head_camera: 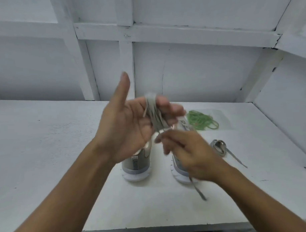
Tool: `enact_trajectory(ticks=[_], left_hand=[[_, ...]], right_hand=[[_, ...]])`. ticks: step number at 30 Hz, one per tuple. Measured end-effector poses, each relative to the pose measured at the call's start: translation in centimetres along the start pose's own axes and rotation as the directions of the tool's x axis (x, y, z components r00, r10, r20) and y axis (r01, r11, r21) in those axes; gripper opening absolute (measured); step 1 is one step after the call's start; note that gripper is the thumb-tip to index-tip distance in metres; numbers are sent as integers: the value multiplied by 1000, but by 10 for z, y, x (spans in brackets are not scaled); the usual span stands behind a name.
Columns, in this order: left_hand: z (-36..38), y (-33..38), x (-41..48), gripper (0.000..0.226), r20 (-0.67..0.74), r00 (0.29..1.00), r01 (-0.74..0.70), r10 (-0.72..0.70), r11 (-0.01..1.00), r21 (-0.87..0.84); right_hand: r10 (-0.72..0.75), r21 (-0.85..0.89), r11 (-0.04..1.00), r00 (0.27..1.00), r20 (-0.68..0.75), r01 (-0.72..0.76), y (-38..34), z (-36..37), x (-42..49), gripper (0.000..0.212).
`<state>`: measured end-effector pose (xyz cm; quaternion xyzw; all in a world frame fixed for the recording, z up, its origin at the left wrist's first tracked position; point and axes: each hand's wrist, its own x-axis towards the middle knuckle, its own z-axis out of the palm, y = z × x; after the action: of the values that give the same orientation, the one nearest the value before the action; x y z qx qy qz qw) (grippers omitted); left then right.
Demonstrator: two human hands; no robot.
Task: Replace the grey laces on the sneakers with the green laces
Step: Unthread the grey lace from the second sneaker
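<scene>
**Grey lace wound round your left fingers**

Your left hand (124,123) was raised with its palm turned toward you and its thumb pointing straight up. Its fingers (167,105) were bent, and a flat grey fabric lace (154,114) was wound around them in several turns.

Your right hand (188,152) sat just below and to the right of those fingers, knuckles up. Its own fingers were curled in and pinched a strand coming down from the bundle, though blur hid the exact grip. A grey tail of lace hung from under the right hand, and its tip reached the white counter (46,154) on your side.

A pair of grey mesh sneakers with white soles stood on the counter below both hands, heels toward you. The left sneaker (136,166) was under your left palm and the right sneaker (181,174) was under your right fingers, both partly covered.

Beyond your right fingers and off to the right, a loose pile of thin green laces (202,121) lay on the counter, near the right sneaker's toe. Just right of your right hand, a second flat grey lace (219,148) lay coiled, with one end trailing away to the right.
</scene>
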<state>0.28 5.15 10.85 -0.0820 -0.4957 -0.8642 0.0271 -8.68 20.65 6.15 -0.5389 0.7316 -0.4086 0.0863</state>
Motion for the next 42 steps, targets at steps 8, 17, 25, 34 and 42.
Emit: enact_trajectory(ticks=[8,17,25,34,42], left_hand=[[1,-7,-11,88,17,937,272,-349,757,594],[-1,-11,-2,74,-295,949,180,114,572,800],[18,-31,-6,78,-336,941,264,44,527,808],[13,-31,-5,63,-152,974,225,-168,789,572],[4,-17,-3,60,-98,970,233,-221,743,627]], right_hand=[[-117,-67,992,982,-150,108,-17,-43,11,12],[84,-194,980,982,171,-50,-13,-14,-11,30],[-46,-1,999,921,-387,50,-23,-7,-9,5],[228,808,588,965,-129,-31,-22,8,-16,8],[233,822,569,950,-206,38,-23,19,-17,6]])
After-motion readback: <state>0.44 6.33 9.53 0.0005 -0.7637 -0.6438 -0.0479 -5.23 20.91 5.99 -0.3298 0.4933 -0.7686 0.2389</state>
